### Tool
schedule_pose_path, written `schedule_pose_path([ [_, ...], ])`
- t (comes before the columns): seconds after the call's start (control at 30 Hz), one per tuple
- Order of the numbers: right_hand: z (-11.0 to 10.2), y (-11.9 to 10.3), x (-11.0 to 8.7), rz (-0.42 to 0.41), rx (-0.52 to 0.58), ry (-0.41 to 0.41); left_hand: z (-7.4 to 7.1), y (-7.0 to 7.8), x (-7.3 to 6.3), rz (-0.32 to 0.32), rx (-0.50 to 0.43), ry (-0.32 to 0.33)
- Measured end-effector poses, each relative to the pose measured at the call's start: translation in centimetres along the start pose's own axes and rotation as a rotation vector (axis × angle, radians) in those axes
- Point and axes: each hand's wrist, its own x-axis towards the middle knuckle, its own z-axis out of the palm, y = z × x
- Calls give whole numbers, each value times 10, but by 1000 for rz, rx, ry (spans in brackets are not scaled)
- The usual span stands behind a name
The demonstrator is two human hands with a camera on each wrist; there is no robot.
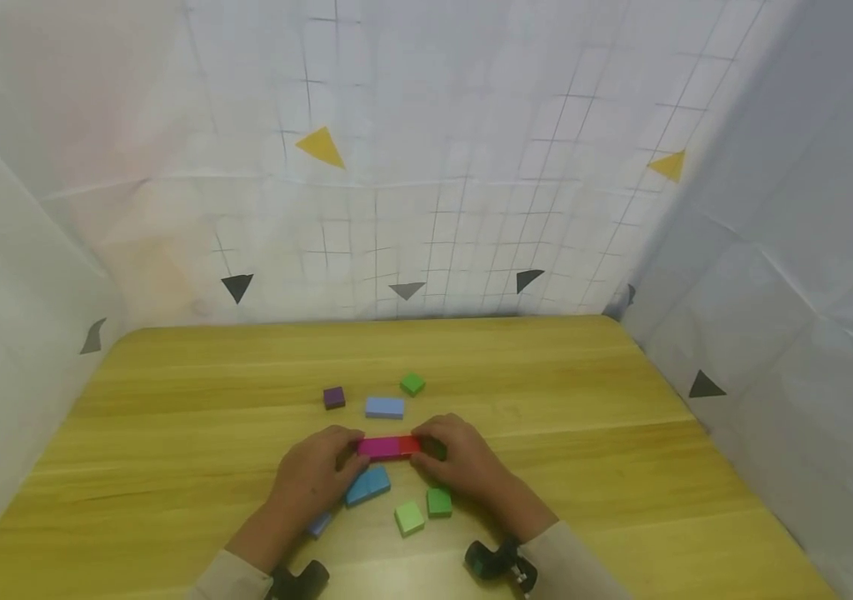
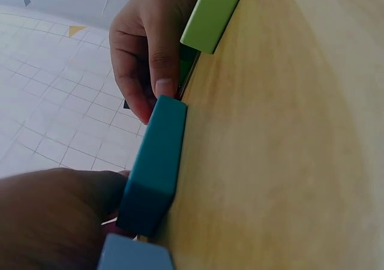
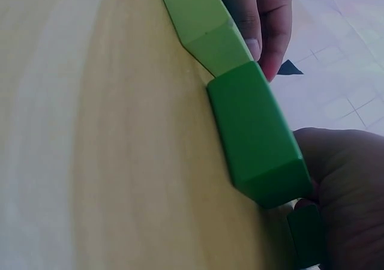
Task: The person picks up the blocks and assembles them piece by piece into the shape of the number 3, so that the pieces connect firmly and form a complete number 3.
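A wood-grained desk (image 1: 561, 375) is filling the floor of a white-draped enclosure, its long back edge running just below a rear sheet (image 1: 426, 208) that is bearing grid lines and yellow, grey and black marks. A left sheet (image 1: 7, 275) and a right sheet (image 1: 809, 250) are flanking the desk, whose far corners are showing rounded edges. Near the middle, a person's left hand (image 1: 311, 471) is pinching the left end of a magenta block (image 1: 379, 448), while the right hand (image 1: 464, 458) is pinching the right end of a red block (image 1: 408, 446); the two blocks are lining up end to end, touching. Beyond them, a periwinkle block (image 1: 385, 407) is lying between a purple block (image 1: 334, 398) and a farther green block (image 1: 412, 384). On the near side, a blue bar (image 1: 368, 486) is lying beside the left hand's thumb, and a light green block (image 1: 409, 518) is sitting just beside a nearer green block (image 1: 439, 503). Another small blue block (image 1: 319, 525) is showing partly from behind the left wrist. Bare wood is stretching from the hands toward both side edges, and the blocks are lying well inside the back edge.
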Motion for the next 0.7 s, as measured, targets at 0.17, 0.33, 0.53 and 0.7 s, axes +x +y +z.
schedule_pose_path([
  [0.17, 0, 0, 0, 12, 14, -13, -3, 0, -1, -18, -10, -12],
  [0.33, 0, 1, 0, 21, 38, -22, -5, -1, -2, -27, -13, -16],
  [0.53, -1, 9, -1, 43, 89, -26, -5, -3, -2, -28, -23, -9],
  [0.7, -7, 18, -5, 92, 144, -14, -3, -3, -1, -15, -45, -12],
])
